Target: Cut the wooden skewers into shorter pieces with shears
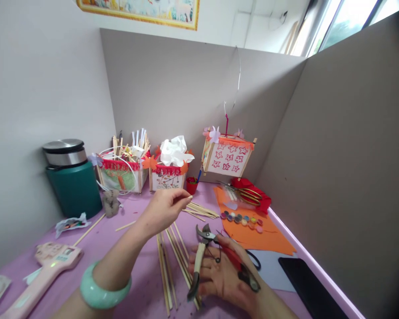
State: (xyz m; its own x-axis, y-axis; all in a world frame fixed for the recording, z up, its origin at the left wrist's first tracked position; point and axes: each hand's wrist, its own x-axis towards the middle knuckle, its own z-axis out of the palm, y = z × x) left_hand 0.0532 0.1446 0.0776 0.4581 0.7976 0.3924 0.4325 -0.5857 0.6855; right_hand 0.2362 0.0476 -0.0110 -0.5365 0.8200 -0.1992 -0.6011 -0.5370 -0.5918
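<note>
1. Left hand [164, 208]: located at the centre of the frame, above the purple tabletop [142, 279]. Thumb and forefinger are closed together and pinch a small pale piece [190, 197], too small to identify. A pale green bangle [104, 285] encircles the forearm.
2. Right hand [222, 279]: located at lower centre-right, palm up. Fingers are spread wide beneath the pruning shears [200, 259].
3. Pruning shears: lying across the right palm. The blades point toward the upper left and stand apart; the handles are spread.
4. Long wooden sticks [162, 270]: fanned at lower centre, to the left of the right hand. A second stick bundle [202, 210] lies just right of the left fingertips.
5. Right side of frame: paint pots [239, 218] rest on an orange sheet [262, 240]. A black flat object [310, 285] lies at lower right.
6. Rear of tabletop: a decorated lantern [228, 159] hangs at upper centre-right. A green container [73, 190] stands at left.
7. Lower left: a pink device [43, 277] lies on the tabletop.
</note>
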